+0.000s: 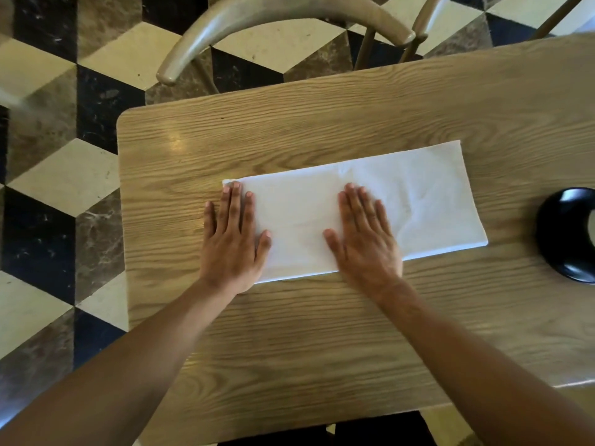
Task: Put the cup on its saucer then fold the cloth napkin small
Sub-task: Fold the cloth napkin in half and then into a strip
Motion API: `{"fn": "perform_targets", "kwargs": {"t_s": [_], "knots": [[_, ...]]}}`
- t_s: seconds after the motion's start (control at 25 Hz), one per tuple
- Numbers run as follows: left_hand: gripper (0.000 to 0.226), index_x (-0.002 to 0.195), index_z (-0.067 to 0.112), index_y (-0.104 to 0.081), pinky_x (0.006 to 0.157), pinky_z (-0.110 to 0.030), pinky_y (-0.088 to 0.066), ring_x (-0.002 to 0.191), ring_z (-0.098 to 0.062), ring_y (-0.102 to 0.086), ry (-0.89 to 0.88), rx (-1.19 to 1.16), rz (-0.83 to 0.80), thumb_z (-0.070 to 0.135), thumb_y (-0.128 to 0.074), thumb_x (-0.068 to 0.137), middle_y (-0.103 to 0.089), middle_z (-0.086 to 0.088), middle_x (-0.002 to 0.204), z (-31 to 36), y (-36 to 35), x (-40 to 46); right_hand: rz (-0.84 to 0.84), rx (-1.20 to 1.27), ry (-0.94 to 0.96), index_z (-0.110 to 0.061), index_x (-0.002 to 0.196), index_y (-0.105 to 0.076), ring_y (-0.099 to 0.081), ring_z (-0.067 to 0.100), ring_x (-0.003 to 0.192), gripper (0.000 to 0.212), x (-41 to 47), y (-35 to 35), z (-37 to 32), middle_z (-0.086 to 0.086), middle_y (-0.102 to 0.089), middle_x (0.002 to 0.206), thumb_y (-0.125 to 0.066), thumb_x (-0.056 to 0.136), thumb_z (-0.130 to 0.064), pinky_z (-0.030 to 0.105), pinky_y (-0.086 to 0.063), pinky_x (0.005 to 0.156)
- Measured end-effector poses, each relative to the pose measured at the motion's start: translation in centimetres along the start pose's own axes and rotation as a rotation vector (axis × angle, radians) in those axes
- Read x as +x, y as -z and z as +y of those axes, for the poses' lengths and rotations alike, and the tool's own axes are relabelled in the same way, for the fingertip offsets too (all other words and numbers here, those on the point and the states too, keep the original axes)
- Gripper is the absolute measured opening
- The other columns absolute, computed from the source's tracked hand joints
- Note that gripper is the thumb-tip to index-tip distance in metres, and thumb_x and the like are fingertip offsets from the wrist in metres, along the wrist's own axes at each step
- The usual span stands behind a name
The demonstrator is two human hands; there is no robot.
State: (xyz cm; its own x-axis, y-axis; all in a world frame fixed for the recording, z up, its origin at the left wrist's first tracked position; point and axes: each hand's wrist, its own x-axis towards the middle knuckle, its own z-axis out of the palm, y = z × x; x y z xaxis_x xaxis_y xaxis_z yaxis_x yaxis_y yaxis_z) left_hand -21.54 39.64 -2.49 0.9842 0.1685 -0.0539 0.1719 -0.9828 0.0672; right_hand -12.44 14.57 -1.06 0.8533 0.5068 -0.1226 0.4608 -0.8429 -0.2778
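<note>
On the light wood-grain table (322,333), the white cloth napkin (418,201) lies as a long flat strip, running from near the table's left edge toward its right side, slanting a little toward the far edge as it goes.

The left hand (233,243) lies flat with straight fingers on the napkin's left end; its outer fingers rest on bare wood just beside the cloth, and the thumb lies on the cloth. The right hand (365,239) is also flat, fingers spread, pressing the strip near its middle. Neither hand grips anything.

At the table's right edge, a round glossy black dish (560,239), probably the saucer, is cut off by the frame. A pale patch shows at its inner side; whether that is the cup I cannot tell, so the cup step cannot be confirmed.

As for progress, the napkin's strip shape and doubled near edge suggest at least one lengthwise fold is made and is being smoothed. It is far from small: I judge that folds across its length remain.

No brand, label or writing is legible anywhere.
</note>
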Motion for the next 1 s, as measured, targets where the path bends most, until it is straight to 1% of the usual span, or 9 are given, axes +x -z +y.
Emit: {"fn": "perform_targets", "kwargs": {"t_s": [0.12,0.2,0.32,0.44,0.6,0.76,0.84,0.92,1.0], "knots": [[0.076,0.163,0.006,-0.012,0.128,-0.059,-0.007,0.161,-0.034,-0.003,0.0,0.001,0.015,0.053,-0.02,0.104,-0.006,-0.018,0.172,0.0,-0.1,0.0,0.024,-0.033,-0.001,-0.012,0.162,-0.015,-0.003,0.017,0.158,0.073,-0.7,1.4,6.6,0.005,-0.01,0.171,-0.028,0.104,-0.054,0.043,-0.008,0.128],[0.076,0.163,0.007,-0.012,0.128,-0.058,-0.006,0.161,-0.034,-0.003,-0.004,0.0,0.018,0.055,-0.017,0.104,-0.006,-0.018,0.172,-0.1,-0.1,0.0,0.024,-0.051,-0.043,-0.015,0.163,-0.012,-0.001,0.015,0.158,0.073,-1.2,2.5,10.4,0.003,-0.008,0.172,-0.025,0.104,-0.056,0.042,-0.007,0.128],[0.077,0.163,0.007,-0.012,0.128,-0.058,-0.006,0.161,-0.033,-0.002,-0.003,-0.005,0.014,0.055,-0.018,0.104,-0.005,-0.018,0.173,0.0,0.1,0.0,0.014,-0.077,-0.082,-0.015,0.163,-0.009,0.001,0.013,0.158,0.075,-1.5,3.7,13.7,0.003,-0.006,0.172,-0.022,0.103,-0.059,0.041,-0.006,0.128],[0.077,0.163,0.006,-0.011,0.127,-0.06,-0.009,0.161,-0.034,-0.003,0.003,-0.004,0.013,0.052,-0.025,0.103,-0.006,-0.018,0.172,0.0,0.2,0.0,0.023,-0.074,-0.081,-0.013,0.163,-0.01,0.001,0.014,0.158,0.077,-1.5,3.8,13.8,0.004,-0.006,0.172,-0.027,0.102,-0.056,0.042,-0.007,0.128],[0.077,0.162,0.004,-0.014,0.126,-0.062,-0.011,0.16,-0.035,-0.005,0.011,0.0,0.002,0.05,-0.028,0.102,-0.008,-0.02,0.172,0.3,0.5,0.1,0.002,-0.068,-0.079,-0.011,0.163,-0.01,0.001,0.014,0.158,0.077,-1.5,4.3,13.4,0.004,-0.005,0.172,-0.027,0.102,-0.056,0.041,-0.005,0.129],[0.084,0.162,0.001,-0.011,0.127,-0.061,-0.007,0.161,-0.033,-0.001,0.037,-0.06,-0.058,0.06,-0.017,0.102,-0.003,-0.019,0.172,0.4,1.2,0.0,-0.021,0.008,-0.13,-0.01,0.162,-0.012,0.002,0.015,0.158,0.077,-1.3,5.0,12.6,0.004,-0.005,0.172,-0.026,0.101,-0.055,0.039,-0.002,0.129],[0.086,0.162,0.002,-0.01,0.128,-0.059,-0.005,0.161,-0.033,-0.001,0.042,-0.095,-0.053,0.063,-0.013,0.103,-0.001,-0.019,0.172,-0.1,1.9,-0.4,0.035,0.037,-0.131,-0.01,0.162,-0.015,0.001,0.018,0.158,0.073,-1.2,5.3,12.0,0.005,-0.007,0.172,-0.027,0.103,-0.051,0.038,0.001,0.128],[0.083,0.162,0.002,-0.01,0.128,-0.058,-0.006,0.161,-0.034,-0.002,0.002,-0.096,-0.009,0.061,-0.017,0.104,-0.001,-0.018,0.173,-0.4,2.6,-1.5,0.096,0.02,-0.142,-0.01,0.162,-0.016,0.001,0.02,0.159,0.07,-1.4,5.7,12.0,0.006,-0.007,0.171,-0.027,0.105,-0.049,0.039,0.002,0.128],[0.079,0.162,0.002,-0.012,0.128,-0.058,-0.01,0.16,-0.035,-0.004,-0.096,-0.091,0.031,0.055,-0.025,0.105,-0.004,-0.018,0.173,0.4,3.0,-2.6,0.095,0.018,-0.169,-0.008,0.162,-0.013,0.003,0.023,0.158,0.071,-1.4,6.2,11.4,0.008,-0.004,0.172,-0.025,0.105,-0.05,0.041,0.003,0.128]]}}
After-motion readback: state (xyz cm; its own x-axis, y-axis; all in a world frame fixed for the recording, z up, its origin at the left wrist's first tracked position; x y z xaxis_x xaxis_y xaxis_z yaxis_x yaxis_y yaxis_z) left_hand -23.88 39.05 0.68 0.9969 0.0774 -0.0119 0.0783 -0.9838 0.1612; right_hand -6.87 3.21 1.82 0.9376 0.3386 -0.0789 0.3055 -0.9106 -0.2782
